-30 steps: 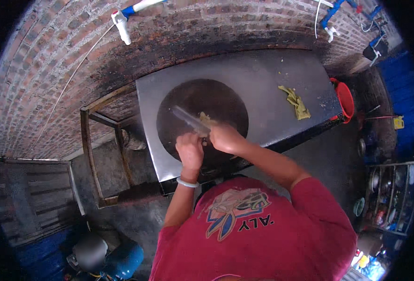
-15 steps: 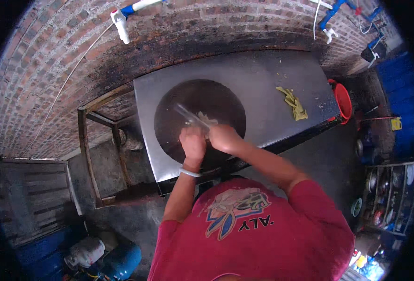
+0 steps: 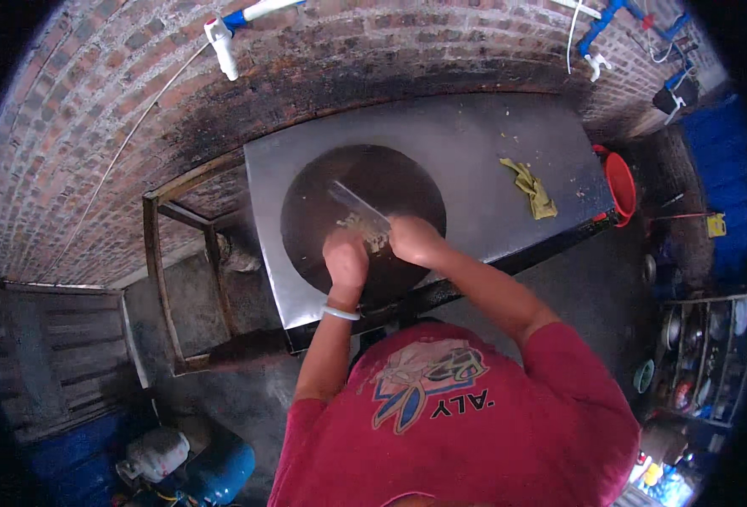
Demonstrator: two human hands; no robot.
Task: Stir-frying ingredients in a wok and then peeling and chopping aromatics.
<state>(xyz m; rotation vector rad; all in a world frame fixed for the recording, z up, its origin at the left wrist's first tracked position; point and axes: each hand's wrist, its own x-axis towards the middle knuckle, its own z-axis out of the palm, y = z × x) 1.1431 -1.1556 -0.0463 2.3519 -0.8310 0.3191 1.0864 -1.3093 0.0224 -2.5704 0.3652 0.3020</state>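
Kitchen knife (image 3: pixel 357 200) is over the round dark board (image 3: pixel 390 165), blade slanting from the right hand toward far left. Right hand (image 3: pixel 416 240) is clenched around its handle; handle itself hidden by the fingers. Chopped pale pieces (image 3: pixel 377 242) heaped mid-board, between the hands, near side of the blade. Left hand (image 3: pixel 346 258) is down at the left edge of the heap, fingers bent; can't tell if it grips any. Few loose bits scattered elsewhere on the board.

Board sits on the left part of a grey metal-topped desk (image 3: pixel 475 148). Top looks dull, shinier along the left and near edges, with pale crumbs toward the far right. Crumpled yellow-green piece (image 3: pixel 531 190) lies right of the board, well apart; cloth or leaf, can't tell. Red bucket (image 3: pixel 620 190) just off the desk's right end.

Room: brick wall (image 3: pixel 348 51) behind, sooty low down; white tap (image 3: pixel 221 51) far left, blue pipe (image 3: pixel 589 38) far right. Bare frame (image 3: pixel 162 279) left of the desk. Near left, grey cylinder (image 3: pixel 158 455) beside a blue cylinder (image 3: pixel 223 469) on the grey floor (image 3: pixel 255 384). Loaded shelf rack (image 3: pixel 705 298) to the right.
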